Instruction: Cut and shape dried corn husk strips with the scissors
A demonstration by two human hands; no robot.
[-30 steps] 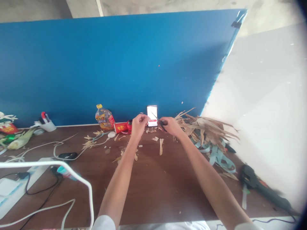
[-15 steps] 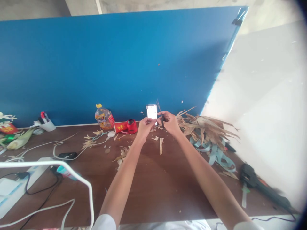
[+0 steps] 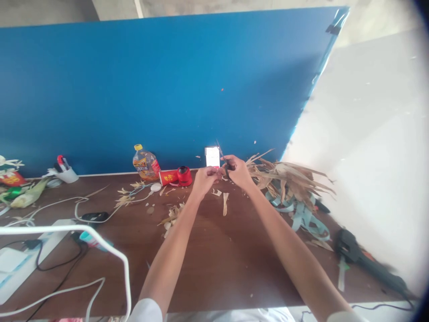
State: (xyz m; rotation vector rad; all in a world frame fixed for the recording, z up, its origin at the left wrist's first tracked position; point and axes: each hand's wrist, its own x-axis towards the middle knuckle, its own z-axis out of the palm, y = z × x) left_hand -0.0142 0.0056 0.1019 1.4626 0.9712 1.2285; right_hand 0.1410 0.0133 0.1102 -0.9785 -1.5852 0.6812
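Observation:
My right hand (image 3: 237, 171) grips a pair of scissors (image 3: 226, 165) with dark handles, the thin blades pointing up and slightly left. Close beside it, my left hand (image 3: 205, 180) is closed in a pinch, fingertips almost meeting the right hand's. What the pinch holds is too small to make out; a bit of red shows near the fingertips. Just behind both hands a lit phone (image 3: 212, 156) stands upright against the blue panel. Scraps of dry corn husk (image 3: 225, 204) lie on the brown table below the hands.
A heap of dried husks (image 3: 284, 179) and pale blue ribbon (image 3: 310, 223) lies to the right, with a black glue gun (image 3: 365, 261) nearer. Leftward are a bottle (image 3: 145, 164), a red paper cup (image 3: 168, 177), a red tape roll (image 3: 184, 176), cables and a power strip (image 3: 36, 257).
The scissor blades have tilted a little to the left, across the phone's edge. My left fingers have shifted slightly, and a red bit now shows by them.

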